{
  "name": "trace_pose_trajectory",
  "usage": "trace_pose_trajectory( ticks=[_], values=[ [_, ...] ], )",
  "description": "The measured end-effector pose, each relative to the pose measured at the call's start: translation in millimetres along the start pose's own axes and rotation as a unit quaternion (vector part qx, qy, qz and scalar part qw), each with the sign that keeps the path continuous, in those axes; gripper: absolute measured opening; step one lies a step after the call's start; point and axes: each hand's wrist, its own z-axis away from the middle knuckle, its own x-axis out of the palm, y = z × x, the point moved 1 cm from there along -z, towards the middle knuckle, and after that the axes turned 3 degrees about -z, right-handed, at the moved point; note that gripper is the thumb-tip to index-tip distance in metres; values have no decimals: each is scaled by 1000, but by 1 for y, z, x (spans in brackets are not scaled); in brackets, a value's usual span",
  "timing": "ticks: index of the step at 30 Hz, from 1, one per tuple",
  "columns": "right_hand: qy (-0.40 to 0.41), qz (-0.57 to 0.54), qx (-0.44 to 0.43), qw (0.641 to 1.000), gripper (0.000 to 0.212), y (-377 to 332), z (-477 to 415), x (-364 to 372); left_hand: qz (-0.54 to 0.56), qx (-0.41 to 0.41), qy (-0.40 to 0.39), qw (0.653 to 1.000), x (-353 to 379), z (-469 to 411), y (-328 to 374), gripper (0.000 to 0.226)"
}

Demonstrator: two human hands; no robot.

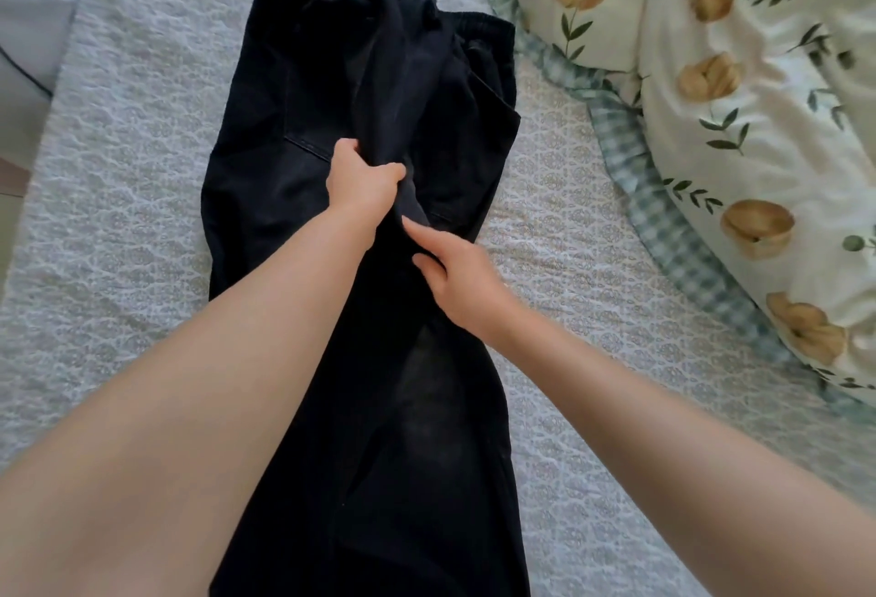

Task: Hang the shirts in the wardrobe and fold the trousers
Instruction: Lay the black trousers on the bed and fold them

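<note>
Across the bed (118,217), I see the black trousers (284,89) spread lengthwise, waistband at the far end, legs running toward me. Right of them lies a floral duvet (711,122), close by the waistband. My left hand (362,179) is fisted around a bunched ridge of trouser fabric mid-garment; my right hand (457,276), just beside it, rests loosely spread on the cloth, gripping nothing.

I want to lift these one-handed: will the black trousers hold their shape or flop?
Likely floppy: the trousers bunch into a ridge where the left hand grips them. Probably fairly thick, weighty cloth, judging by the ribbed waistband. Unlikely to slide far if pushed, as the bedspread looks textured.
</note>
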Motion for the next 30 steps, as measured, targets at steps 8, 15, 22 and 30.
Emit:
trace_pose_trajectory(
  ticks=[8, 15, 22, 30],
  values=[
    [20, -109, 109, 988, 26, -14, 15, -24, 56, -5, 91, 994, -42, 32, -27, 46],
    [83, -176, 274, 942, 42, -3, 23, -43, 11, 25, -46, 999, -46, 117, -67, 58],
    [41, -241, 390, 888, 60, 5, 64, -36, -255, 74, -212, 941, -36, 205, -101, 67],
    [102, -251, 347, 898, 29, -6, 151, -31, -258, 71, -337, 903, -48, 263, -97, 54]
  ],
)
